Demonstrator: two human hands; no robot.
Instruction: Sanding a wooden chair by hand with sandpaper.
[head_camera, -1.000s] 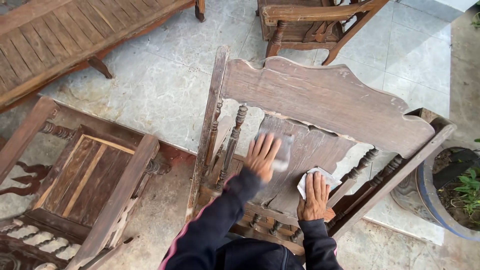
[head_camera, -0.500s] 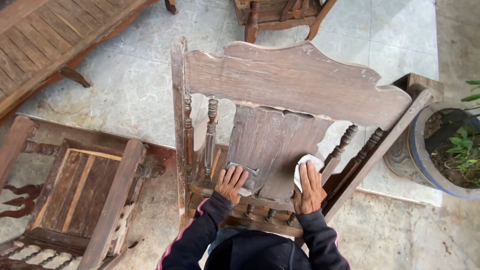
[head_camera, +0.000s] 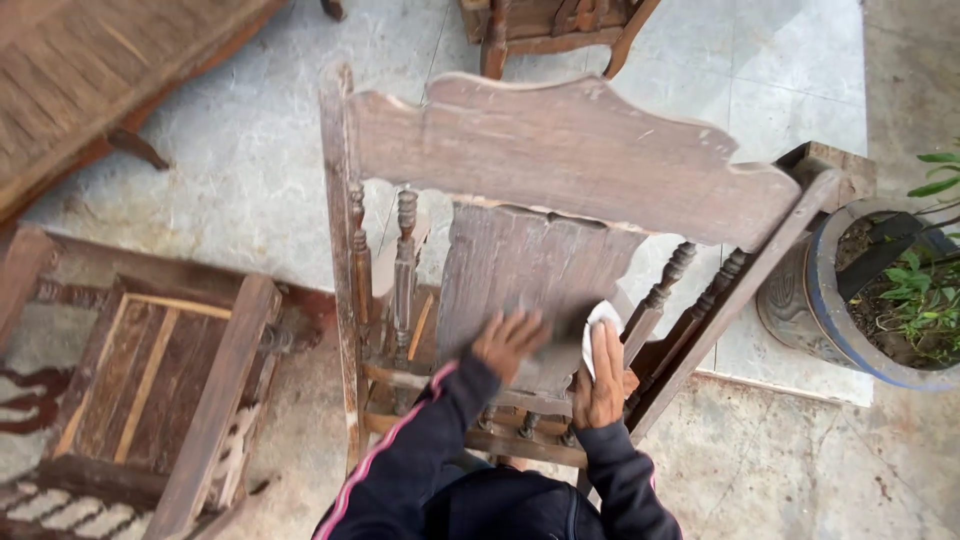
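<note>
While chairs (head_camera: 150, 400) crowd, hand (head_camera: 510, 345) rubs splat (head_camera: 525, 285).

— What sort of place is this?

— An open yard or patio used as a furniture repair spot, by the look of it. The ground is pale stone tile (head_camera: 250, 170) giving way to rough, stained concrete (head_camera: 780, 460).

— And what shows the furniture work?

— Worn wooden pieces all around: a weathered chair back (head_camera: 560, 160) with turned spindles (head_camera: 405, 260) in the middle, another bare frame (head_camera: 160, 390) lying at the left, a slatted wooden bench (head_camera: 90, 70) at the top left, one more chair (head_camera: 540, 25) at the top edge.

— Outdoors, then?

— A potted plant (head_camera: 900, 300) stands at the right, green leaves over dark soil.
</note>
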